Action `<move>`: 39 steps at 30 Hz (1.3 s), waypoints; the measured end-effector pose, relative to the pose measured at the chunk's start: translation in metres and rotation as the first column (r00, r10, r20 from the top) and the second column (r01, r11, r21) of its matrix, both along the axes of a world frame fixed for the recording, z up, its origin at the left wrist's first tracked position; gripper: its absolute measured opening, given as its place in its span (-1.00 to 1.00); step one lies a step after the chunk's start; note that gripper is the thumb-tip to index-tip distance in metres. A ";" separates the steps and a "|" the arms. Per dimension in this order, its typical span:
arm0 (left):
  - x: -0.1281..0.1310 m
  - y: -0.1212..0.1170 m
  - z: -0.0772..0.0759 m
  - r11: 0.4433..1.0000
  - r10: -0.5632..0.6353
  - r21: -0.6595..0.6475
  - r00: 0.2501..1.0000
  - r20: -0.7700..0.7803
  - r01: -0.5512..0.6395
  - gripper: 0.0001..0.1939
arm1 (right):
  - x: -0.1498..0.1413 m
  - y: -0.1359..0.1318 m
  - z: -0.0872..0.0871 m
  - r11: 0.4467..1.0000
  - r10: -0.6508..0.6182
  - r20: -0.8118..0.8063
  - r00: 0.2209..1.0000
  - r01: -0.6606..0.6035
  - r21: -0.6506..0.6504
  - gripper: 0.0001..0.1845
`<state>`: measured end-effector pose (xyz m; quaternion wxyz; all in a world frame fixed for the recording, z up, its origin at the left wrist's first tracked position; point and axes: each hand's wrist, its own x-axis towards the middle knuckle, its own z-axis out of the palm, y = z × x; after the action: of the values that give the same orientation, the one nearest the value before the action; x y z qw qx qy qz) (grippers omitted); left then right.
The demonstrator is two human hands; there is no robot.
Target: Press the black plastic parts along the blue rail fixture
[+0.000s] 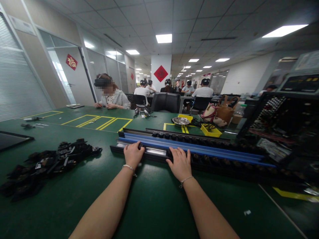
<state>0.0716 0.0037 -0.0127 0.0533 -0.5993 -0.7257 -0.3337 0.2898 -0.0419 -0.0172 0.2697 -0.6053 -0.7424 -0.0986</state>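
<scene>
A long rack of blue and metal rails (199,148) lies across the green table (149,205) in front of me, with rows of small black parts (224,143) seated along it. My left hand (133,154) rests on the near rail by the rack's left end, fingers curled over a small black part. My right hand (179,163) lies flat on the near rail a little to the right, fingers stretched out over the black parts there.
A heap of loose black parts (47,162) lies on the table to my left. A metal bowl (180,121) and yellow trays (211,130) stand beyond the rack, a black crate (281,122) at right. A seated person (111,94) works at the far side; others sit further back.
</scene>
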 end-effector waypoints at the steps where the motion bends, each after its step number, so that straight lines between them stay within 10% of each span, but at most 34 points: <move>1: 0.000 0.000 0.000 1.000 0.002 0.003 1.000 -0.001 -0.002 -0.61 | 0.000 0.000 0.000 1.000 0.002 -0.002 1.000 -0.002 0.002 -0.49; 39: -0.010 0.005 -0.003 0.995 0.092 -0.032 0.995 0.029 -0.091 -0.56 | 0.000 0.000 0.000 1.000 -0.004 0.007 1.000 0.004 -0.008 -0.50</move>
<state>0.0618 0.0085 -0.0153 0.0483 -0.5608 -0.7583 -0.3290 0.2901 -0.0417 -0.0170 0.2645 -0.6076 -0.7424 -0.0986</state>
